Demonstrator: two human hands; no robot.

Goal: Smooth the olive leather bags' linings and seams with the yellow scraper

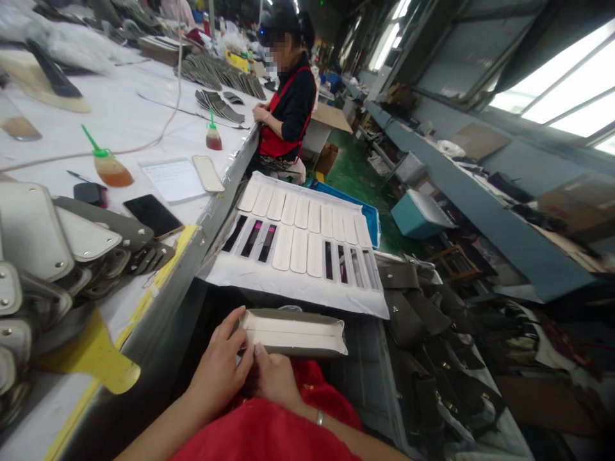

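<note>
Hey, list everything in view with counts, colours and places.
Table: one, white, left.
Co-worker: one, red and dark clothes, ahead.
Bottles: two, green-tipped, on table.
Phone: one, black, on table.
Paper: one, white, on table.
Panel pile: many, white and grey, left.
Slotted sheet: one, white, ahead.
Long panels: over ten, white, on sheet.
Crate: one, blue, beyond sheet.
Lidded box: one, teal, right of crate.
Folded pieces: several, dark grey, lower right.
Clutter: uncountable, mixed colours, background.
Open case: one, grey and white, in both hands.
Left hand: one, bare, case's left end.
Right hand: one, bare, case's near edge.
</note>
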